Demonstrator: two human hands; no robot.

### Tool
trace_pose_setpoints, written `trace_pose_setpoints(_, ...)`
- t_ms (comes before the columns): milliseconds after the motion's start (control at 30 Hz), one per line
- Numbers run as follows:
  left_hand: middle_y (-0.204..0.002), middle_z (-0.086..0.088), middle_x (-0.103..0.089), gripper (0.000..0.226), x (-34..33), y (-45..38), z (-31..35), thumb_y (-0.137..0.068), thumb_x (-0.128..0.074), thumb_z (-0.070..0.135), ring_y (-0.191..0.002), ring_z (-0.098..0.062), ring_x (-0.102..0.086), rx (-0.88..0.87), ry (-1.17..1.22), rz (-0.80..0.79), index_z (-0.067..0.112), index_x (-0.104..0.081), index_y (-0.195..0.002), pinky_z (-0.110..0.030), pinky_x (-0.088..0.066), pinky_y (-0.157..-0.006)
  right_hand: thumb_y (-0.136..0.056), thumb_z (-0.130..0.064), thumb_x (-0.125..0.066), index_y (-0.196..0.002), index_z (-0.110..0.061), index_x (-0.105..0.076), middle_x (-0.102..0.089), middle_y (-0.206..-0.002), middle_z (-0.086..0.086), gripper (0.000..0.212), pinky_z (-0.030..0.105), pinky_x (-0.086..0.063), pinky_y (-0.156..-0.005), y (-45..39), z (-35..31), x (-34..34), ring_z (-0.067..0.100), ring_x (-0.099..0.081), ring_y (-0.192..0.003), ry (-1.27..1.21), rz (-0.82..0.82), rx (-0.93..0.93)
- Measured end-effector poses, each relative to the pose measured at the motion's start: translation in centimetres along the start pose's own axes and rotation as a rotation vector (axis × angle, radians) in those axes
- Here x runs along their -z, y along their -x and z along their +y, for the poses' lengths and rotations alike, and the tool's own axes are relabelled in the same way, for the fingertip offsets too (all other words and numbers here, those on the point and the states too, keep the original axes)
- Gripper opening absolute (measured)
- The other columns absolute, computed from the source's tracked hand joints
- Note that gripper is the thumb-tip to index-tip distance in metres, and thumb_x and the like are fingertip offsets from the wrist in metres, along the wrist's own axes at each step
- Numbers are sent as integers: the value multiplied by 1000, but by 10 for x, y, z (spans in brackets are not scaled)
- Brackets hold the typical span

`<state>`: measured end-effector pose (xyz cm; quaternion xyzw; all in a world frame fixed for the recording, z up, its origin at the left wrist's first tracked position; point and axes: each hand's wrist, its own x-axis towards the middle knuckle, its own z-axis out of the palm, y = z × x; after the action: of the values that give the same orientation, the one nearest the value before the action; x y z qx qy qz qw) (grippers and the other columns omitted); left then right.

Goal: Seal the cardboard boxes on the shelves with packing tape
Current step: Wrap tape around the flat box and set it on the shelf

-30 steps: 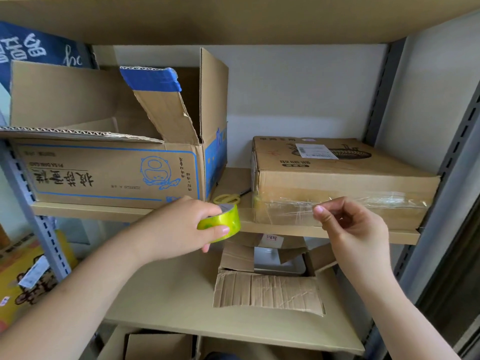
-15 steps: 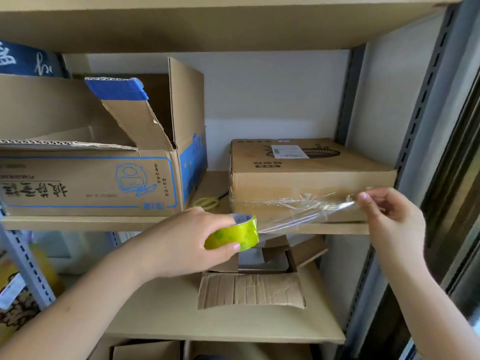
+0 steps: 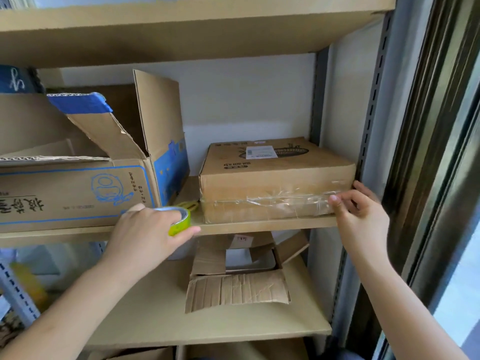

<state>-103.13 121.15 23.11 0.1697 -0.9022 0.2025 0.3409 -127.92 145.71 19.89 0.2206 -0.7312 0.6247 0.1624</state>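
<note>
A flat closed cardboard box (image 3: pixel 272 175) sits on the right of the middle shelf (image 3: pixel 259 226). A strip of clear packing tape (image 3: pixel 280 202) runs along its front face, wrinkled. My right hand (image 3: pixel 359 211) pinches the tape's end at the box's front right corner. My left hand (image 3: pixel 149 233) grips the yellow-green tape roll (image 3: pixel 179 222) at the shelf's front edge, left of the box. A large box (image 3: pixel 78 190) with blue print stands at left, its flaps open.
Yellow scissors (image 3: pixel 188 205) lie on the shelf between the two boxes. On the lower shelf (image 3: pixel 233 331) stands a small open box (image 3: pixel 239 276) with torn flaps. A metal upright (image 3: pixel 374 100) and a window frame close off the right side.
My right hand carried the stretched tape to the box's right corner and laid it along the front face. My left hand brought the roll up to the shelf edge.
</note>
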Motion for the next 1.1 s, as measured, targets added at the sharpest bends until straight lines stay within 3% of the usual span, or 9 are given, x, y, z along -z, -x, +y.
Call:
trace_pose_setpoints(167, -40, -4, -53, 53, -4, -2, -1, -83, -59, 65, -44, -31, -52, 68, -84, -24, 22, -56, -53, -25, -31, -49, -93, -25, -65, -86, -22, -68, -63, -126, -9, 8, 35, -47, -98, 6, -8, -4, 10, -59, -115, -66, -15, -3)
trace_pose_setpoints(267, -54, -6, -62, 46, 0, -1, 5, -86, -59, 66, -59, -35, -62, 137, -80, -75, 24, -70, -71, -28, -30, -52, -95, -24, -63, -87, -22, -67, -67, -114, -13, 9, 26, -51, -87, 6, -9, -2, 3, -63, -100, -83, -46, -2)
trace_pose_setpoints(433, -85, -1, -73, 54, 11, -12, 37, -87, -41, 75, -89, -30, -68, 202, -6, -154, 39, -70, -114, -31, -37, -60, -100, -22, -56, -94, -12, -64, -74, -103, -8, 14, 30, -51, -89, -15, 7, 11, 3, -67, -104, -302, -96, -102)
trace_pose_setpoints(533, -56, -2, -62, 58, 13, -25, 47, -89, -37, 74, -60, -31, -64, 95, -57, -38, 31, -75, -85, -26, -31, -47, -103, -15, -48, -97, -6, -60, -74, -90, 3, 16, 32, -57, -87, -20, 7, 0, 10, -72, -88, -451, 23, -221)
trace_pose_setpoints(633, -38, 4, -32, 51, 21, -36, 50, -83, -61, 62, -35, -28, -41, 51, -65, -35, 22, -54, -53, -15, -20, -45, -103, -16, -45, -93, -14, -59, -70, -80, -1, 17, 29, -57, -76, -22, 7, -17, 13, -70, -78, -261, 209, -188)
trace_pose_setpoints(733, -40, 8, -23, 46, 28, -40, 52, -78, -71, 57, -39, -23, -27, 46, -88, -98, 25, -49, -53, -14, -17, -46, -104, -21, -41, -99, -18, -55, -65, -79, -3, 15, 37, -59, -69, -24, 9, -28, 14, -67, -73, -93, 230, -114)
trace_pose_setpoints(833, -40, 3, -42, 51, 28, -37, 56, -83, -56, 65, -40, -29, -47, 57, -164, -125, 20, -61, -59, -18, -22, -43, -103, -19, -43, -111, -18, -52, -67, -87, 1, 12, 41, -59, -73, -28, 10, -29, 21, -68, -81, 181, 164, -92)
trace_pose_setpoints(933, -39, 3, -43, 52, 27, -35, 57, -86, -52, 65, -39, -30, -54, 58, -149, -88, 22, -63, -57, -17, -23, -43, -103, -18, -47, -119, -16, -50, -68, -96, 4, 17, 34, -52, -70, -31, 9, -26, 25, -68, -86, 442, 85, -37)
trace_pose_setpoints(1100, -35, 1, -37, 52, 28, -36, 60, -82, -42, 64, -32, -30, -50, 45, -74, -54, 22, -50, -52, -16, -22, -45, -104, -27, -44, -111, -22, -52, -65, -89, -1, 12, 30, -43, -61, -36, 5, -30, 18, -63, -76, 472, 99, -65)
